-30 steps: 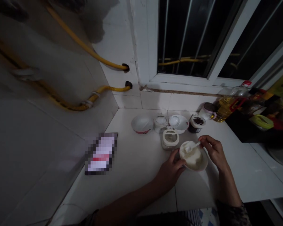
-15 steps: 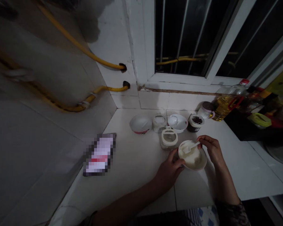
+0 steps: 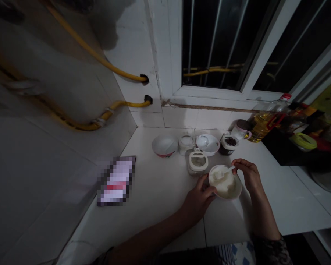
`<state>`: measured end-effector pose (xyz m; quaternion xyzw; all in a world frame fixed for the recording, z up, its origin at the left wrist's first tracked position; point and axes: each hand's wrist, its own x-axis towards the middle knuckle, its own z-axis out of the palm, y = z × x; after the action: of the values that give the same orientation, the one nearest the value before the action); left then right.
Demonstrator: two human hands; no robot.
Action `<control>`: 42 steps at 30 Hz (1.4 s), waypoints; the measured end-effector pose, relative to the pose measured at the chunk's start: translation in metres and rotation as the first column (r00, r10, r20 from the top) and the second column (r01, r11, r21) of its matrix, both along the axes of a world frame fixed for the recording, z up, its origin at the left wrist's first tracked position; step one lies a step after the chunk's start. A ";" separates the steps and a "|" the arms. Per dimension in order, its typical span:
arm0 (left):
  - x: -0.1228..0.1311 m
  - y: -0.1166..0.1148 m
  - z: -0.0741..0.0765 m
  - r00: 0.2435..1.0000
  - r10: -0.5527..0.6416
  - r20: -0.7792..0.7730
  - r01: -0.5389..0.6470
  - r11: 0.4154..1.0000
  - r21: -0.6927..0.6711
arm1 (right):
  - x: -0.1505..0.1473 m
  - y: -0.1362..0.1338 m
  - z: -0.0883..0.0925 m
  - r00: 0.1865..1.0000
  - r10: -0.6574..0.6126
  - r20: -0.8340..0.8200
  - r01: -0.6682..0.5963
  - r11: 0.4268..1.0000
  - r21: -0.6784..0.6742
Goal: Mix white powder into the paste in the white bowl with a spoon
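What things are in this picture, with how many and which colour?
Bowl of pale food: one, white, between hands
Spoon: one, white, in the bowl
Red-trimmed bowl: one, white, counter back
Dish: one, white, back row
Small jar: one, clear, back row
Square container: one, clear, white lid
Jar of dark food: one, dark, back row
Lidded pot: one, white, back
Oil bottle: one, yellow, right
Hoses: two, yellow, wall
Barred window: one, white frame
Blurred item: one, pixelated, counter left
Left hand: one, gripping bowl
Right hand: one, pinching spoon

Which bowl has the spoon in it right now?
The bowl of white food steadied by the left hand; the right hand grips the white spoon. The red-patterned bowl farther back has none.
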<state>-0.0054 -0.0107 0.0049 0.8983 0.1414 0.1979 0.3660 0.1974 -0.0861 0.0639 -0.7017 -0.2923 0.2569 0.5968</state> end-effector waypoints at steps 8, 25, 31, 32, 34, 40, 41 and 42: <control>0.001 0.000 -0.001 1.000 0.009 0.004 -0.009 1.000 0.005 | -0.002 0.001 0.005 0.994 0.061 0.091 -0.061 0.998 -0.005; 0.001 -0.001 -0.002 0.999 0.029 0.019 -0.030 0.999 0.023 | -0.002 0.004 0.000 1.000 -0.017 0.026 0.016 0.999 0.030; 0.001 -0.001 -0.002 0.999 0.023 0.025 -0.023 0.999 0.027 | -0.020 0.018 0.008 0.986 -0.063 0.153 0.047 0.993 0.105; 0.001 -0.001 -0.003 0.999 0.024 0.028 -0.025 0.999 0.026 | -0.026 0.021 0.009 0.975 -0.077 0.207 0.054 0.992 0.113; 0.001 -0.001 -0.005 0.999 0.028 0.033 -0.029 0.999 0.025 | -0.037 0.026 0.011 0.929 -0.114 0.351 0.067 0.987 0.144; 0.002 -0.001 -0.005 0.999 0.040 0.006 -0.041 0.998 0.043 | -0.048 0.030 0.005 0.426 0.165 0.889 -0.334 0.942 -0.015; 0.002 -0.001 -0.005 0.999 0.042 0.004 -0.042 0.998 0.045 | -0.047 0.029 0.006 0.407 0.168 0.898 -0.343 0.939 -0.020; 0.002 -0.001 -0.004 0.999 0.040 0.005 -0.040 0.998 0.045 | -0.045 0.027 0.007 0.438 0.139 0.888 -0.314 0.949 0.006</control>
<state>-0.0036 -0.0118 0.0006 0.9029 0.1541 0.2101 0.3419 0.1528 -0.0596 0.0707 -0.6336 -0.6689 -0.0880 0.3787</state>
